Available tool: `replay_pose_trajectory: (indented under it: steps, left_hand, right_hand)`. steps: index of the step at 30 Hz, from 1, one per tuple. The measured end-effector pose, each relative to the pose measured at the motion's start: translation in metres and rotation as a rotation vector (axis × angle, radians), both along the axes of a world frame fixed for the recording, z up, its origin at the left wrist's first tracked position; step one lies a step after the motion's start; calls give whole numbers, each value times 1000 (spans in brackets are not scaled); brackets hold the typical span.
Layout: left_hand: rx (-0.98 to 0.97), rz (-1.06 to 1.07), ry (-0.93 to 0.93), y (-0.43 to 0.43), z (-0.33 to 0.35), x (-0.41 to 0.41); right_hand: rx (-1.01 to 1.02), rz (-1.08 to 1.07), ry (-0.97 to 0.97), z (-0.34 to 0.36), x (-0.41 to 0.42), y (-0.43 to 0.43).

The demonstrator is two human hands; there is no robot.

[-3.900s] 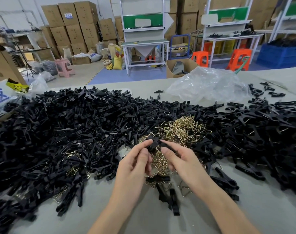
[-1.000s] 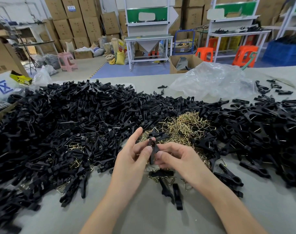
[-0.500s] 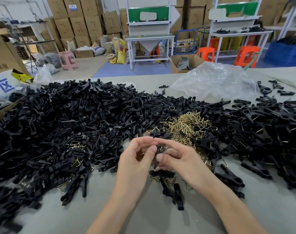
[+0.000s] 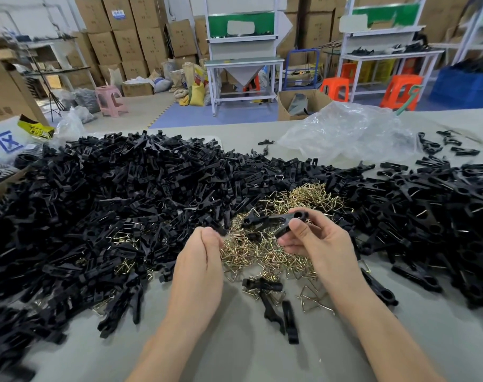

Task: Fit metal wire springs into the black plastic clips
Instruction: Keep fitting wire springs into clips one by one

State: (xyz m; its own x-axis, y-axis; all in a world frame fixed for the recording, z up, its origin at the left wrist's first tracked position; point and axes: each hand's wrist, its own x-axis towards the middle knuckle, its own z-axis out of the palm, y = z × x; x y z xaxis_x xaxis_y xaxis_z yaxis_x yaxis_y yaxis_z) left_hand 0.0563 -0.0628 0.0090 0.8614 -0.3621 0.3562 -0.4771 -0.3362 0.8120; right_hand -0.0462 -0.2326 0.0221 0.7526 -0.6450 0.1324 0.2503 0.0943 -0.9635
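L hand point(image 4: 199, 260) moved off; R hand point(image 4: 317, 241) grips clip point(image 4: 279, 220).

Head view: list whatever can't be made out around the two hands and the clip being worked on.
All in the head view:
- Left hand: its own back hides whether the curled fingers pinch anything.
- Black clip in the right hand: the thumb covers part, and it is too small to tell if it is assembled.
- Clip pile: blurred and cut by the left edge.

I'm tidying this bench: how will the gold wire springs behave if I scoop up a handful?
Probably clumping: the wire springs lie interlocked, open triangles hooked together. Likely light and stiff, being thin bent wire.
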Motion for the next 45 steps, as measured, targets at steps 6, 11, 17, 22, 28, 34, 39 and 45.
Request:
replay_pose_trajectory:
  steps: [6, 11, 17, 22, 28, 34, 39, 45]
  left_hand:
    - [26, -50, 31, -2, 0, -3]
    - [155, -106, -45, -2, 1, -6]
    - [214, -87, -122, -4, 6, -5]
    - [140, -73, -163, -3, 4, -3]
    - [532, -60, -341, -3, -6, 0]
    - [548, -73, -453, -3, -12, 4]
    - [366, -103, -290, -3, -5, 3]
    - [457, -278, -266, 4, -1, 8]
  right_hand:
    - [8, 6, 7, -1, 2, 1]
    - [-6, -1, 14, -1, 3, 1]
    - [-6, 8, 22, -2, 3, 1]
    - [-17, 9, 25, -3, 3, 2]
    - [-25, -1, 27, -4, 4, 2]
    - [-31, 4, 29, -3, 3, 2]
    - [-24, 4, 29, -1, 2, 1]
    - [4, 35, 27, -1, 2, 1]
